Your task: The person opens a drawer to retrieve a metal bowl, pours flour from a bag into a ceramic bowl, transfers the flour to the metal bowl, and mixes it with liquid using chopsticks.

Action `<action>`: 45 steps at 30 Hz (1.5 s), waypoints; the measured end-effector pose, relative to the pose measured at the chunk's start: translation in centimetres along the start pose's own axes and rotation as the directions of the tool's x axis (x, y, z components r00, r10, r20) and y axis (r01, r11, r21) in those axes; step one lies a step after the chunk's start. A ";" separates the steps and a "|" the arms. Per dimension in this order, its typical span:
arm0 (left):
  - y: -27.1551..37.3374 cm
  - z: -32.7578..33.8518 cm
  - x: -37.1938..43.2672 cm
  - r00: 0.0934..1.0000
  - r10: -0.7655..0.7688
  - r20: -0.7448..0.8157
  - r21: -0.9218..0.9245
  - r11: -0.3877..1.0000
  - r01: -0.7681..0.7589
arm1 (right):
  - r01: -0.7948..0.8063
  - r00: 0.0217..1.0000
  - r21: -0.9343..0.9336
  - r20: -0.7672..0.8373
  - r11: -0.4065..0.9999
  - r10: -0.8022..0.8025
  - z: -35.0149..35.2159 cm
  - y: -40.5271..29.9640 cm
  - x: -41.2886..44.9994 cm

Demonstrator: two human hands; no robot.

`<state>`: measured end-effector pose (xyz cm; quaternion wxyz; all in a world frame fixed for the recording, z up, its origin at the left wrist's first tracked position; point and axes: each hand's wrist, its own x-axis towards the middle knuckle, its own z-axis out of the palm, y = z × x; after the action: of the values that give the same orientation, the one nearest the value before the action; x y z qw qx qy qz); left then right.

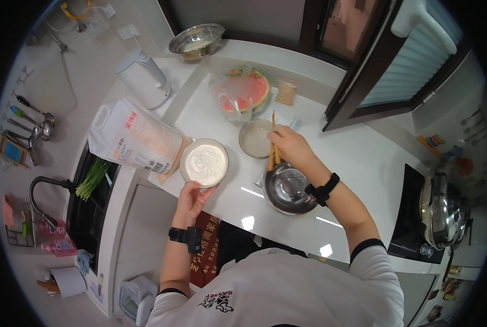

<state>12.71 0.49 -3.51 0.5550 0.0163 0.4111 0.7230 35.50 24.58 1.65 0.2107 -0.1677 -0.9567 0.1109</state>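
Note:
My left hand (194, 200) grips the near rim of a bowl of white flour (205, 164) at the counter's front edge. In my right hand (290, 143) is a pair of wooden chopsticks (271, 153), pointing down over the far rim of a stainless steel basin (289, 190). Nothing but reflections shows inside the basin. Just beyond, to the left of my right hand, stands a bowl of pale, cloudy contents (255, 138); whether these are liquid I cannot tell.
A large flour bag (139, 137) and a white electric kettle (143, 77) stand left. A plastic-wrapped watermelon piece (243, 92) and a small bag of grains (286, 92) lie behind. Left is a black sink with green stalks (93, 178); right, a pot (441, 210) by the cooktop (407, 220).

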 end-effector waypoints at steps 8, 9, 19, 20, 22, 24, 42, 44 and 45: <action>-2.8 5.2 -4.4 0.996 -0.081 0.021 0.048 0.996 0.080 | -0.267 0.676 0.827 -0.204 0.495 0.708 -1.0 2.7 -13.5; -3.5 5.6 -4.5 0.994 -0.097 0.040 0.063 0.994 0.095 | -0.270 0.669 0.827 -0.208 0.494 0.714 -1.0 2.0 -14.6; -8.8 10.6 -1.6 0.928 -0.279 0.246 0.239 0.945 0.221 | -0.327 0.384 0.919 -0.084 0.220 0.920 -1.2 -2.4 -20.1; -9.3 10.9 -1.1 0.925 -0.308 0.222 0.255 0.934 0.250 | -0.329 0.413 0.898 -0.143 0.294 0.899 -1.2 -2.4 -20.2; -10.3 12.2 -0.5 0.931 -0.340 0.131 0.320 0.904 0.285 | -0.327 0.435 0.870 -0.209 0.370 0.876 -1.2 -2.4 -20.5; -11.4 12.5 0.6 0.928 -0.358 0.105 0.351 0.886 0.302 | -0.544 0.479 0.670 -0.247 0.506 0.842 -1.3 -2.5 -20.6; -12.4 15.3 2.0 0.986 -0.165 -0.016 0.863 0.496 0.097 | -0.478 0.532 0.686 -0.271 0.549 0.802 -0.8 -4.0 -18.7; -12.1 15.5 2.0 0.991 -0.136 0.017 0.901 0.431 0.044 | -0.469 0.532 0.684 -0.286 0.559 0.797 -0.4 -4.0 -18.9; -12.0 15.4 2.2 0.990 -0.126 0.065 0.926 0.377 -0.012 | -0.478 0.535 0.680 -0.277 0.556 0.798 -0.3 -4.0 -18.9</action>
<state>28.67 11.73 -1.63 0.5004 0.3534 0.7090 0.3493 50.70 13.96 -3.85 0.4586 -0.4811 -0.6397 0.3860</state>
